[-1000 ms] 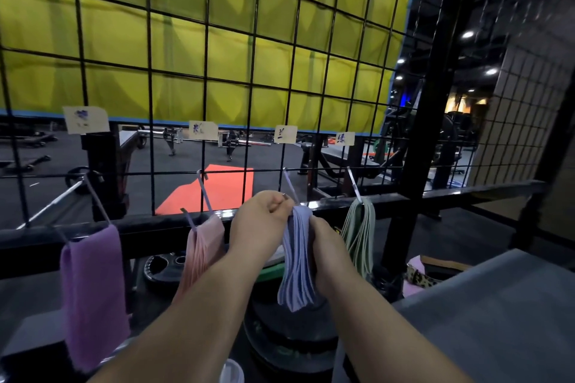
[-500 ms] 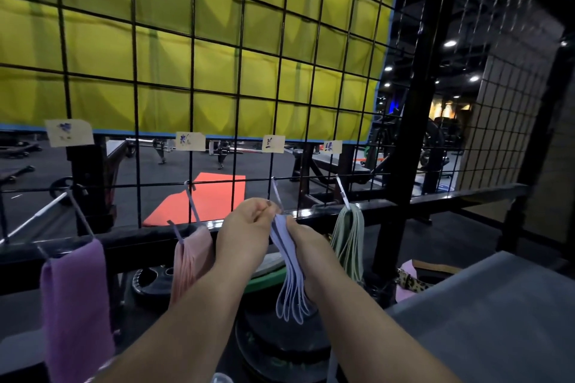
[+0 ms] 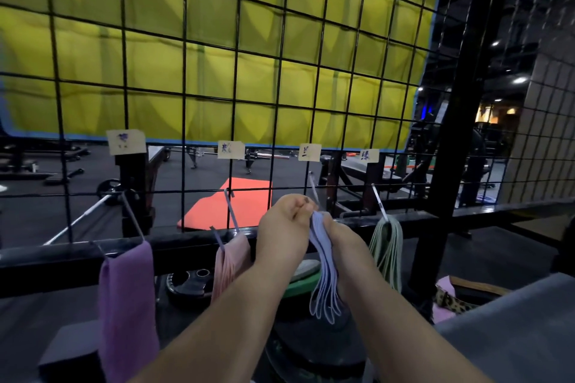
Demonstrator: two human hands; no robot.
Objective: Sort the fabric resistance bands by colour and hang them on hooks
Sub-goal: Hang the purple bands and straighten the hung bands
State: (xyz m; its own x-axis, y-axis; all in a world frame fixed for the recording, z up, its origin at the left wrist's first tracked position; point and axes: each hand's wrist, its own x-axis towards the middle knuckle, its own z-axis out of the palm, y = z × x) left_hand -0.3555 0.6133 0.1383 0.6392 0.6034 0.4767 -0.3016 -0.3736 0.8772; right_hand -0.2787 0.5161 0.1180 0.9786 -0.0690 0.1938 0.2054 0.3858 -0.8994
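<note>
Change: the blue bands (image 3: 323,277), bunched broad a second ago, are now turned edge-on with their loops splayed below the hands. They are judged nearly seated on the hook (image 3: 313,186) just above the knuckles.
Left hand (image 3: 284,227): clenched, with the bundle's top pinched.
Right hand (image 3: 337,235): laid against the bundle's right side; fingers are hidden, so the grip cannot be told.
Already hung: pink bands (image 3: 230,261) left of the hands, green bands (image 3: 387,246) right.

The wire grid (image 3: 237,96) closes off the upper frame; below it a free gap lies between purple bands (image 3: 127,298) and pink bands (image 3: 228,261), while blue bands (image 3: 323,274) fill the space before green bands (image 3: 389,246).
</note>
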